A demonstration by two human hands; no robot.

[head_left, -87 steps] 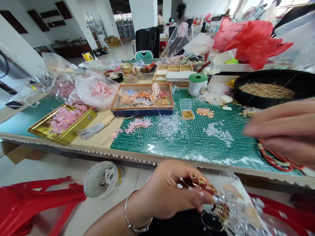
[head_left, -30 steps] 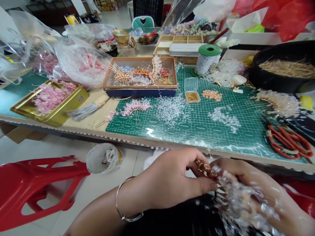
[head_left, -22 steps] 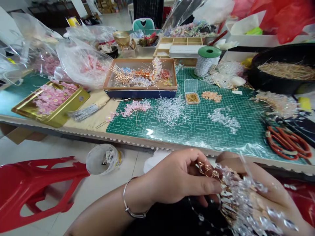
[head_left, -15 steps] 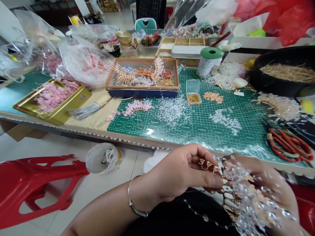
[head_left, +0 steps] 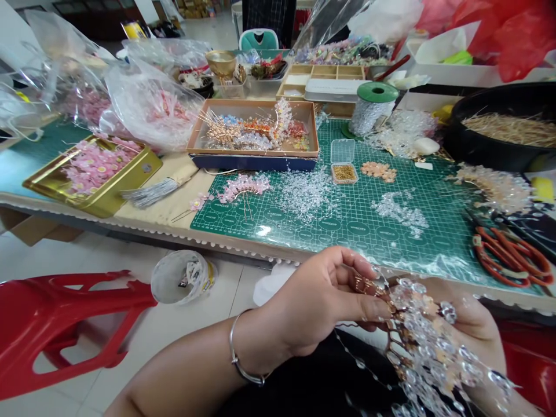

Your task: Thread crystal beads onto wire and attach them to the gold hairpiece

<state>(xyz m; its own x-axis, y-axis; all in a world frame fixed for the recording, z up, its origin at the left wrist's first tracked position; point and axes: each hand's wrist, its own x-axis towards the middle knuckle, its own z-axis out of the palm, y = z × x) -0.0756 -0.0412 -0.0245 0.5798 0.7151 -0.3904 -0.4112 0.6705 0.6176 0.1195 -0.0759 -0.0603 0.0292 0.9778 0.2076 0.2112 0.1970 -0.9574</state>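
Just in front of the bench (head_left: 180, 165), low on the right of the view, a beaded ornament (head_left: 428, 341) of clear drops and peach petals on gold metal is held between two hands. The left hand (head_left: 321, 301), with a silver bangle (head_left: 237, 359) at its wrist, has its grip closed, thumb against fingers, on the gold edge. The right hand (head_left: 480, 318) lies behind and under the beads; its fingers are mostly hidden, so how far its grip is closed cannot be told. A thin beaded strand (head_left: 360, 364) dangles below the left hand.

On the green mat (head_left: 354, 205) lie a wide scatter of clear beads (head_left: 306, 194), a smaller clear pile (head_left: 402, 213), some peach petals (head_left: 377, 171) and a small plastic case (head_left: 343, 152) with its lid up, holding gold bits. A pink flower comb (head_left: 245, 186) sits near the mat's left end, in front of a box (head_left: 254, 163) of ornaments. Farther left is a gold tin (head_left: 125, 185) of pink flowers. To the right are red-handled pliers (head_left: 512, 255), a peach ornament (head_left: 499, 188) and a black pan (head_left: 486, 142) of thin sticks.
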